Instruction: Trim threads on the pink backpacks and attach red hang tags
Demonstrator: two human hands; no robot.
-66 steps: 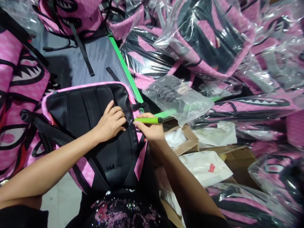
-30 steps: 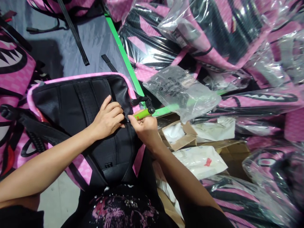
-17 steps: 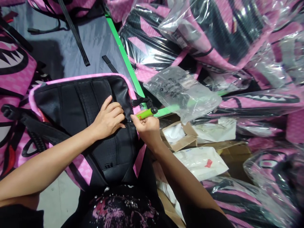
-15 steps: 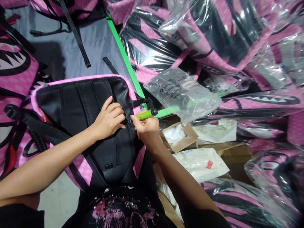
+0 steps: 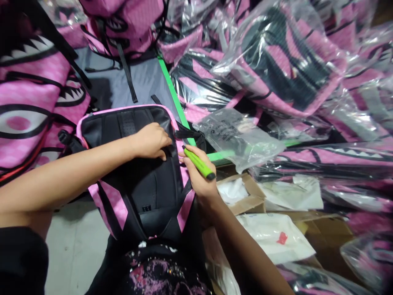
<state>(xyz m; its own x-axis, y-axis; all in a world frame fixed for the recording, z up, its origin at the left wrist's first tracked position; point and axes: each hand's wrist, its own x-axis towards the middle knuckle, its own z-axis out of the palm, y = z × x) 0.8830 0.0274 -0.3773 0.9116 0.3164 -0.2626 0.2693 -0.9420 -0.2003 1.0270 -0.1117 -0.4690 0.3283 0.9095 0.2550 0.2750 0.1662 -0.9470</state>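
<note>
- Far left of the grip zone: stack of pink backpacks [image 5: 27, 102] with eye-and-teeth print, unbagged, well apart from both hands.
- Backpack [image 5: 135, 172] lies back panel up on the grey worktop [image 5: 147, 80], lower end toward the person's lap; black padded panel, pink edging.
- Left hand [image 5: 152, 141] pressed flat, fingers curled, onto the upper right part of the panel; grip holds nothing loose, it pins the fabric down. Fingertips sit just left of the pen tip.
- Right hand [image 5: 198, 174] closed on a green marker [image 5: 199, 163], narrow pinch grip, tip pointing up-left at the backpack's pink right edge, cap end trailing down-right. Tip looks touching or just off the edge; cannot tell which.
- Step in hand, judged: marking or touching up a spot at the right seam while the left steadies it.
- Next move calls for the left keeping the fabric taut and the tip steady at the seam.
- Right of the grip: clear plastic bag [image 5: 242, 139] across the green worktop edge [image 5: 175, 98], open cardboard box [image 5: 242, 194] below it, bagged backpacks [image 5: 276, 61] piled beyond.
</note>
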